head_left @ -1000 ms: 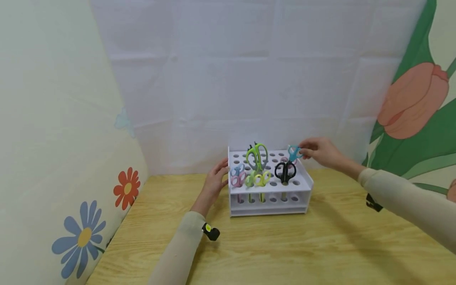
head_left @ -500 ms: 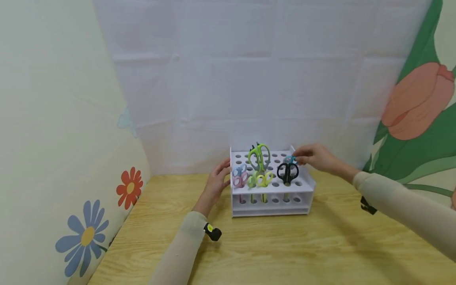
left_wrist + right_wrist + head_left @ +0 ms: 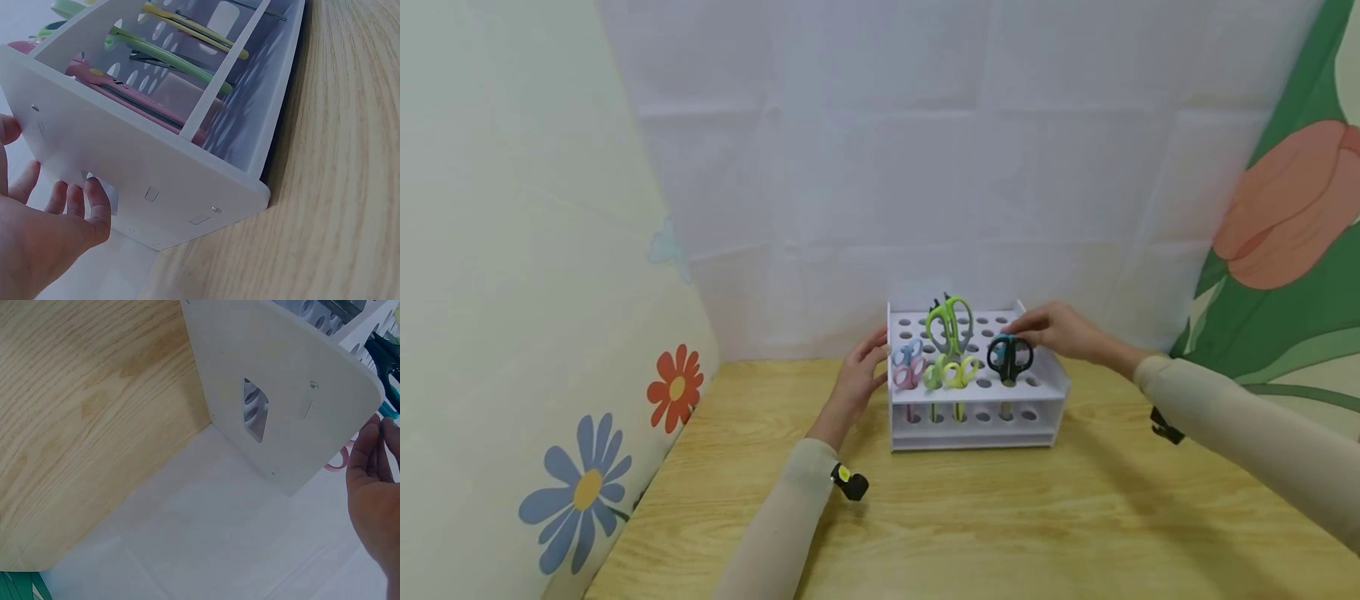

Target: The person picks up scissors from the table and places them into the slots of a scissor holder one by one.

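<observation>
A white two-tier rack (image 3: 973, 441) with rows of round holes stands on the table. My right hand (image 3: 1063, 333) pinches the handle of blue scissors (image 3: 1002, 347) over the rack's right side, partly hidden behind upright black scissors (image 3: 1010, 373). In the right wrist view, the fingertips meet at the blue handle (image 3: 389, 410), and a pink handle loop (image 3: 338, 461) shows below. My left hand (image 3: 852, 389) rests its fingertips against the rack's left side panel (image 3: 94, 125), near a cut-out, fingers loosely bent. Pink (image 3: 909, 377), yellow (image 3: 959, 377) and large green-grey scissors (image 3: 952, 327) stand in holes.
Light green scissors (image 3: 934, 374) and light blue scissors (image 3: 905, 356) also stand at the rack's left. A white cloth (image 3: 820, 167) hangs behind the wooden table (image 3: 955, 533). Flower-printed cloth (image 3: 550, 250) borders both sides.
My right hand has lowered the blue scissors from above the rack's right side, down and leftward behind the black scissors. My left hand stays at the rack's side. The head view has shifted slightly.
</observation>
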`<state>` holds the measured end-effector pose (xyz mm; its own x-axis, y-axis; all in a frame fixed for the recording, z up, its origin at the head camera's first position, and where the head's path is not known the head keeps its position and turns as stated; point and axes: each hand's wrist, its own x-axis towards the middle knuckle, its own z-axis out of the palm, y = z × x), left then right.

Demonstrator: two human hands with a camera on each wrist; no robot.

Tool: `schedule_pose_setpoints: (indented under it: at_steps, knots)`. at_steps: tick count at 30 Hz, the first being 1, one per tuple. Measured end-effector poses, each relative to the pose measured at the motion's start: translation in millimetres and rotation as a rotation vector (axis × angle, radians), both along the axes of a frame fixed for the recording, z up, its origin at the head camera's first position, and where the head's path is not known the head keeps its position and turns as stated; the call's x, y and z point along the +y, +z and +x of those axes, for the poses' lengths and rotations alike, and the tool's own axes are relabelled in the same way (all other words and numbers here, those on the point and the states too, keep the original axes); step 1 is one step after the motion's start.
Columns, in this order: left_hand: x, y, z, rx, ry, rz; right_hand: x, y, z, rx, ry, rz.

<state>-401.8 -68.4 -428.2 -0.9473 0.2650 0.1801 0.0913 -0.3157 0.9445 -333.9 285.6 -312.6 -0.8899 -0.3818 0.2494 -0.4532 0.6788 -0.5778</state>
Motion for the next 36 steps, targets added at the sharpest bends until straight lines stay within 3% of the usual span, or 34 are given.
schedule_pose_setpoints:
  at_steps: [13, 22, 28, 33, 36]
  knots:
    - [3.0, -4.0, -2.2, -0.025, -0.004, 0.01, 2.5, -11.4, -7.1, -0.006, 0.016, 0.079]
    - [8.0, -7.3, -2.1, -0.016, -0.019, 0.023, 8.7, -19.9, -8.6, 0.001, 0.011, 0.078]
    - [9.6, -6.3, -2.5, -0.015, -0.03, 0.021, 9.2, -18.9, -6.5, -0.063, -0.016, 0.068]
    - [1.2, -3.0, 0.3, -0.018, -0.035, -0.054, 7.9, -15.5, 1.8, -0.051, 0.008, 0.035]
    - [-12.3, 3.5, 2.5, 0.006, -0.002, -0.172, 9.3, -8.4, 11.2, -0.031, 0.01, -0.001]
